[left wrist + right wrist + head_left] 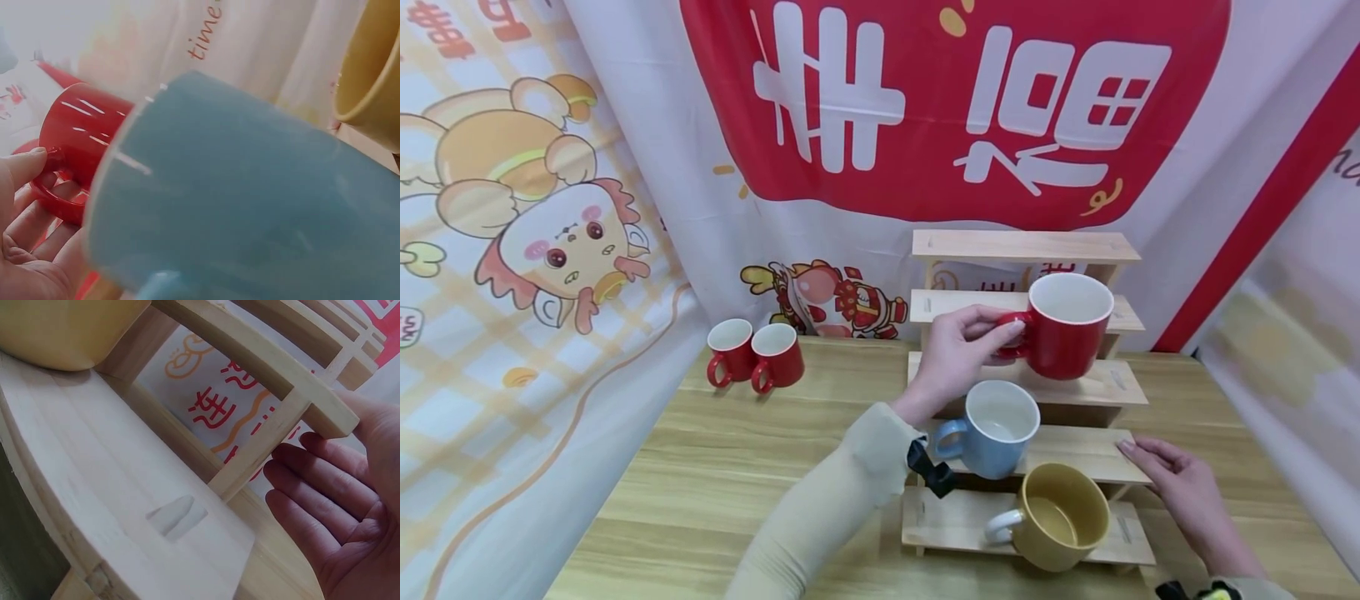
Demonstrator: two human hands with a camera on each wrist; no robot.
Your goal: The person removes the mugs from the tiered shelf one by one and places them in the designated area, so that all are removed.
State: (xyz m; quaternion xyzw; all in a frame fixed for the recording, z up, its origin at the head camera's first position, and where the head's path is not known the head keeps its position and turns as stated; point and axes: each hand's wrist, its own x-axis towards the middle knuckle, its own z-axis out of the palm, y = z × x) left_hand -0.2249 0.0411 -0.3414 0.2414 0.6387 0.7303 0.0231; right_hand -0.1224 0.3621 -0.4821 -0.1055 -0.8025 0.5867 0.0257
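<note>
My left hand (958, 354) grips a red mug (1071, 329) by its handle, holding it upright in front of the upper shelves. Thumb and fingers show around that handle in the left wrist view. Just below, a light blue mug (1000, 429) stands on the second step of the wooden tiered shelf (1097, 454) and partly covers the red mug in the left wrist view. A mustard mug (1063, 517) with a white handle sits on the lowest step. At the second step's right end, my right hand (1183, 492) rests its thumb on the board, its other fingers loosely extended beneath.
Two more red mugs (778, 354) stand side by side at the back left of the wooden table (700, 483). Printed cloth (820, 217) hangs behind and along both sides. The top shelf board (1022, 244) rises against the back cloth.
</note>
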